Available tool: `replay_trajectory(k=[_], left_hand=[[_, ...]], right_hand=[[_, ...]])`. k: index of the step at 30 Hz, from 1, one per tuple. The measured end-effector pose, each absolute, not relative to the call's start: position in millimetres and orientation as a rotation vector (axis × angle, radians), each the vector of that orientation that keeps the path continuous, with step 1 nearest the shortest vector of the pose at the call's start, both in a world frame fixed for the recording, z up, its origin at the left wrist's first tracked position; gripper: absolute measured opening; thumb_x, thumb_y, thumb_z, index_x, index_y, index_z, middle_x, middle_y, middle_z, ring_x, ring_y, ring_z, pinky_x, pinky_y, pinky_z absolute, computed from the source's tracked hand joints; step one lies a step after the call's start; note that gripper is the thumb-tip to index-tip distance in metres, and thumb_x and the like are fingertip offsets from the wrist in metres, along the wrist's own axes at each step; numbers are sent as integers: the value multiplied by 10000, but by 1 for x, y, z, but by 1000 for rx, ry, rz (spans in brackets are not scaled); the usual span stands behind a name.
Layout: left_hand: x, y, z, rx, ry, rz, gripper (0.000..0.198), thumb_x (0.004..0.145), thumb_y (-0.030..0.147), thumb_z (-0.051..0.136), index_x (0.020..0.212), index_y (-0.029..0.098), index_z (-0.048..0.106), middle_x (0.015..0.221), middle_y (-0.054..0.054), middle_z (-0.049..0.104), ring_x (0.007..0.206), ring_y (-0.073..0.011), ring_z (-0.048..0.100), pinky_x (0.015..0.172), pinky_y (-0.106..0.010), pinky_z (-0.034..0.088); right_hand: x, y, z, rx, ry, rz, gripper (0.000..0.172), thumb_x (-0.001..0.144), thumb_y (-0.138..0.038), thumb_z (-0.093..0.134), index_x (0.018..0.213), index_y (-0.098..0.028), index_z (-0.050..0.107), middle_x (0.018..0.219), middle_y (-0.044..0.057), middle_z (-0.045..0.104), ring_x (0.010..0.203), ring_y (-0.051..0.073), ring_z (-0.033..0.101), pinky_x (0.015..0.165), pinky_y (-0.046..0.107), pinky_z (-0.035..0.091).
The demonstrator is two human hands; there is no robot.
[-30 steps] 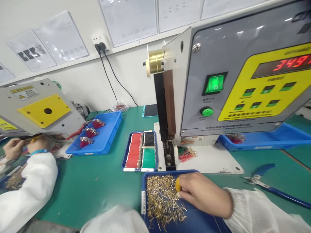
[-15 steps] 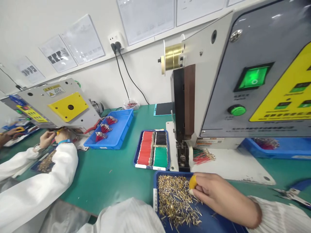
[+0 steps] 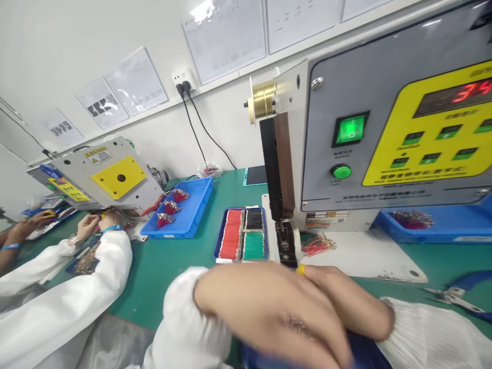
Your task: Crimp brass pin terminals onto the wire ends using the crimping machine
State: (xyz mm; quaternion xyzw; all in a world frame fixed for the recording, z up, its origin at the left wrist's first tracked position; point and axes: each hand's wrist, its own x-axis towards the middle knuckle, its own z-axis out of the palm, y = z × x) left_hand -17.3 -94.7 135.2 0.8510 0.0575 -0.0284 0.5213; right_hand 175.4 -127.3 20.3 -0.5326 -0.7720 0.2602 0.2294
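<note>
My left hand (image 3: 265, 307) reaches across the front, blurred, over a dark blue tray (image 3: 369, 351). Its fingers point down to the right and are smeared; small metal pieces (image 3: 298, 326) show through a gap beside them. Just behind it is my right hand (image 3: 346, 292), curled, with a yellow finger cot (image 3: 301, 268) on one finger. The left hand covers its fingertips, so anything pinched there is hidden. Beyond both hands stands a bench machine (image 3: 284, 243) with red and green wires (image 3: 317, 245) beside its base.
A tray of red, black and green wires (image 3: 232, 233) lies left of the machine. Pliers (image 3: 457, 294) rest at the right. A blue tray (image 3: 200, 205) with wire bundles sits farther left, near a co-worker's hands (image 3: 109, 220). Another blue bin (image 3: 461, 225) stands behind the machine.
My left hand has come into view from below and now covers most of the tray of metal pins. My right hand stays near the tray's back edge. The view has turned slightly right.
</note>
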Motion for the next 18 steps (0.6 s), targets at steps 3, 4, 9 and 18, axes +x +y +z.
replay_trajectory(k=[3, 4, 9, 18], left_hand=[[-27, -31, 144, 2096, 598, 453, 234, 871, 426, 539, 901, 226, 656, 882, -36, 667, 832, -169, 622, 779, -293, 504], [-31, -13, 136, 2081, 757, 695, 264, 874, 432, 521, 893, 199, 643, 838, -31, 659, 786, -160, 608, 742, -281, 491], [-49, 41, 53, 2036, 1442, 1073, 250, 870, 379, 504, 847, 163, 629, 788, -25, 661, 720, -140, 573, 664, -242, 410], [-63, 53, 5, 2043, 1626, 1025, 297, 901, 379, 456, 794, 179, 648, 653, 2, 628, 610, -124, 516, 590, -231, 322]], right_hand=[[175, -128, 20, -1474, -2164, 692, 129, 879, -190, 501, 785, -195, 589, 753, 27, 642, 681, 177, 593, 623, 268, 415], [174, -129, 20, -1489, -2172, 673, 122, 875, -192, 508, 787, -193, 593, 746, 24, 637, 669, 171, 589, 611, 263, 409], [175, -128, 20, -1546, -2196, 543, 175, 856, -208, 522, 684, -187, 538, 693, 9, 598, 596, 145, 544, 555, 257, 385], [175, -174, 45, -1462, -2146, 353, 200, 891, -377, 485, 872, -296, 666, 709, 50, 621, 681, 227, 618, 587, 350, 488]])
